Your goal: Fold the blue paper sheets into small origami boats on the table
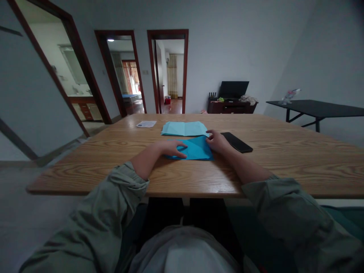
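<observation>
In the head view our left hand (pixel 172 148) lies palm down, its fingers slightly spread and pressing on a folded sheet of blue paper (pixel 199 148) near the near edge of the wooden table (pixel 270 163). Our right hand (pixel 217 141) curls at the sheet's far corner, and we cannot tell whether those fingers pinch it. Uneven pressure could let the sheet slide on the smooth wood into the pale blue paper (pixel 184 129) just beyond, or our right wrist could catch the black smartphone (pixel 237 142) beside it
</observation>
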{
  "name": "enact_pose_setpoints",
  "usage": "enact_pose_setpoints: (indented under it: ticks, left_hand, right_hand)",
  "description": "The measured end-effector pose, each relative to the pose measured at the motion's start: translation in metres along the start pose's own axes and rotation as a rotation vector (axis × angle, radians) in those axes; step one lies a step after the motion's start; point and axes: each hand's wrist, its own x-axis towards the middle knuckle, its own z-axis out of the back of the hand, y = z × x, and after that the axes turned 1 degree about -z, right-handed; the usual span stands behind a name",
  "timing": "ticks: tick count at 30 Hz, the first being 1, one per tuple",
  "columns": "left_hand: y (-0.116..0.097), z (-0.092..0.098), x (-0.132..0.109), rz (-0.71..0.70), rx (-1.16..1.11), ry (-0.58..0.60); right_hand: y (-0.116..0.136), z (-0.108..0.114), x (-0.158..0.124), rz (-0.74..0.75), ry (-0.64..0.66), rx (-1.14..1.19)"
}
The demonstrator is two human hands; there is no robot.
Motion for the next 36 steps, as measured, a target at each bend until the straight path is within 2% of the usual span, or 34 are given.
enact_pose_setpoints:
  ticks: [3, 6, 11, 17, 24, 28, 33, 36]
  left_hand:
    - [-0.001, -0.004, 0.001, -0.004, 0.04, 0.02]
    - [-0.006, -0.004, 0.001, 0.043, 0.155, 0.127]
    - [-0.018, -0.003, -0.002, 0.077, 0.316, 0.269]
    - [-0.019, -0.003, -0.002, 0.077, 0.383, 0.28]
    - [-0.006, -0.002, 0.003, 0.047, 0.35, 0.244]
    - [0.006, 0.006, 0.004, 0.136, 0.34, 0.201]
    - [0.027, 0.014, 0.007, 0.289, 0.309, 0.039]
    - [0.038, 0.016, 0.009, 0.313, 0.242, -0.027]
  right_hand:
    - [-0.001, -0.003, 0.002, -0.06, 0.017, 0.087]
    - [0.0, -0.006, 0.002, -0.049, 0.029, 0.075]
    - [0.007, -0.006, -0.004, 0.14, 0.062, -0.185]
    - [0.025, -0.009, -0.021, 0.323, 0.242, -0.281]
    - [0.038, -0.007, -0.032, 0.498, 0.389, -0.375]
    - [0.034, -0.006, -0.03, 0.565, 0.426, -0.352]
    - [0.034, -0.002, -0.031, 0.533, 0.462, -0.345]
    - [0.037, 0.001, -0.033, 0.491, 0.48, -0.337]
